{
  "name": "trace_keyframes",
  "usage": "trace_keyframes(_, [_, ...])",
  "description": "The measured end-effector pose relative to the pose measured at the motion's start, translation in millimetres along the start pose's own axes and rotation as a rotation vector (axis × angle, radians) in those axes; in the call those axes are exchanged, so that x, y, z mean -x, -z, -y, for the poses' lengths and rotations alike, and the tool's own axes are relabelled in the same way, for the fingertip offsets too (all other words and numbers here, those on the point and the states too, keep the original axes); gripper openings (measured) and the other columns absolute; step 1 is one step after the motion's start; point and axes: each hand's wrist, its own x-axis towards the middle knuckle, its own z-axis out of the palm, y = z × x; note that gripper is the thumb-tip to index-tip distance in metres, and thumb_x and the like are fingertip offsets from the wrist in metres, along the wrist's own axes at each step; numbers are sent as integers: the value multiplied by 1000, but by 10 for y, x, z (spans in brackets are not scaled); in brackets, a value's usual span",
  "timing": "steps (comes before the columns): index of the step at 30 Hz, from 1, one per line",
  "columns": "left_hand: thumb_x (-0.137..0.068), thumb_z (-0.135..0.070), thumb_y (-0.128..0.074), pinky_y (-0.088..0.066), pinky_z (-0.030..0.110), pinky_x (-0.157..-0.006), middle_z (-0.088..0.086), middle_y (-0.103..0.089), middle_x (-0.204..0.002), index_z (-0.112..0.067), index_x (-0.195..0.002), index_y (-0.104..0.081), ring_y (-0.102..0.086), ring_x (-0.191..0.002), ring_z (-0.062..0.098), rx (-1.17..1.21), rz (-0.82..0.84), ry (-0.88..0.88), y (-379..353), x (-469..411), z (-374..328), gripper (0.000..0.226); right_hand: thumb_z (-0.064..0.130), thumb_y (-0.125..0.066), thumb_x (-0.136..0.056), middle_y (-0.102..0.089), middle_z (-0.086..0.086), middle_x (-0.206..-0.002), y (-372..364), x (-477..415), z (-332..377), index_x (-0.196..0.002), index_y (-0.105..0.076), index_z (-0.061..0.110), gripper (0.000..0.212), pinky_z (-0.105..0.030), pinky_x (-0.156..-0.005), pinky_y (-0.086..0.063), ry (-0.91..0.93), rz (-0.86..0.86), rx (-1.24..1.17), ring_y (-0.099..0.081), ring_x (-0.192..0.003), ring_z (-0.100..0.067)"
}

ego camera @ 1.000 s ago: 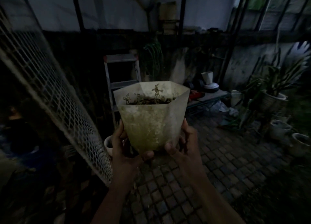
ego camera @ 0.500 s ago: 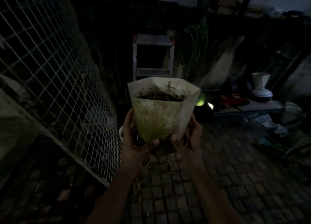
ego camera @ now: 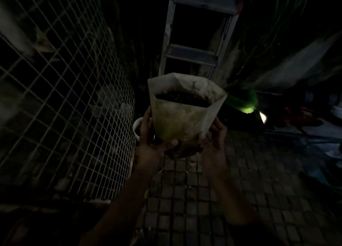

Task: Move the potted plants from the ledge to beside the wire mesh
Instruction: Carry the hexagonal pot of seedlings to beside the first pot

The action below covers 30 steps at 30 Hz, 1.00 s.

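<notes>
Since a second ago you've carried the pale, moss-stained hexagonal plastic pot [ego camera: 182,114] up beside the white wire mesh panel [ego camera: 70,97], left hand [ego camera: 149,136] and right hand [ego camera: 212,140] fingers clamped around its base, so set-down looks next.

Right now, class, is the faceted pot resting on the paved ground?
No: both the left hand and right hand hold the pot above the paving.

Pot [ego camera: 183,116] off-white, green-stained; wire mesh [ego camera: 64,97] white grid.
</notes>
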Motion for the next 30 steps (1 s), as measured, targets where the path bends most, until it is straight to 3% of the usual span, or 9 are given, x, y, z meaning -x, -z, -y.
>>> trace_keyframes(3, [-70, -32, -94, -53, 56, -100, 3, -32, -164, -46, -155, -28, -38, -148, 29, -2, -23, 9, -93, -242, 360, 108, 42, -76, -80, -48, -7, -148, 128, -444, -277, -150, -28, 18, 88, -66, -98, -49, -26, 61, -36, -53, -132, -28])
trace_keyframes(6, [-70, -28, -94, -47, 70, -101, 8, -34, -163, -36, -157, -29, -38, -147, 37, -47, -127, 33, -200, -418, 863, 109, 51, -82, -74, -53, 2, -144, 299, -903, -642, -150, -30, 18, 98, -46, -95, -54, 11, 183, 38, -54, -132, -22])
trace_keyframes(9, [-70, -20, -94, -56, 57, -93, 11, -37, -161, -29, -158, -29, -43, -143, 40, -84, -223, 37, -253, -590, 1509, 111, 48, -81, -74, -54, 9, -135, 462, -1470, -1278, -144, -33, 23, 88, -20, -86, -53, -85, 326, -100, -58, -120, -1])
trace_keyframes(12, [-74, -4, -88, -56, 50, -90, 11, -39, -160, -27, -160, -25, -46, -141, 39, -65, -290, 46, -250, -715, 2247, 109, 41, -72, -82, -61, 31, -116, 524, -1955, -2084, -135, -42, 28, 62, -10, -76, -49, -48, 425, -99, -60, -99, 14])
trace_keyframes(14, [-76, -2, -86, -59, 43, -87, 8, -46, -157, -22, -160, -24, -53, -137, 32, -8, -314, 93, -189, -714, 2834, 106, 19, -61, -88, -61, 23, -124, 659, -2109, -2812, -133, -48, 41, 52, -11, -76, -51, 15, 446, -46, -61, -102, 12])
trace_keyframes(16, [-77, -6, -85, -60, 35, -84, 5, -55, -149, -13, -158, -26, -63, -127, 23, 32, -328, 135, -51, -715, 3457, 100, 4, -57, -84, -52, -7, -139, 784, -2065, -3562, -137, -44, 29, 60, -21, -83, -53, -60, 466, -118, -60, -115, -5])
trace_keyframes(18, [-77, -8, -85, -59, 38, -88, 15, -52, -151, -7, -157, -25, -61, -128, 27, 34, -348, 124, 143, -663, 4119, 100, 11, -70, -82, -42, -18, -151, 874, -2020, -4258, -143, -38, 19, 69, -29, -90, -52, -131, 450, -183, -55, -127, -18])
trace_keyframes(26, [-68, -33, -92, -56, 37, -96, 11, -44, -158, -9, -159, -27, -51, -140, 27, -85, -455, 99, 1055, -80, 6470, 115, 41, -80, -81, -53, -4, -140, 1014, -1675, -6890, -147, -37, 20, 81, -33, -91, -54, -209, 494, -235, -56, -127, -20])
trace_keyframes(30, [-58, -21, -89, -57, 30, -90, 8, -58, -144, -4, -152, -38, -58, -132, 22, -158, -474, 118, 1512, 96, 7184, 109, 39, -85, -75, -45, -15, -150, 849, -1597, -7676, -140, -44, 23, 79, -34, -93, -52, -163, 530, -222, -50, -134, -28])
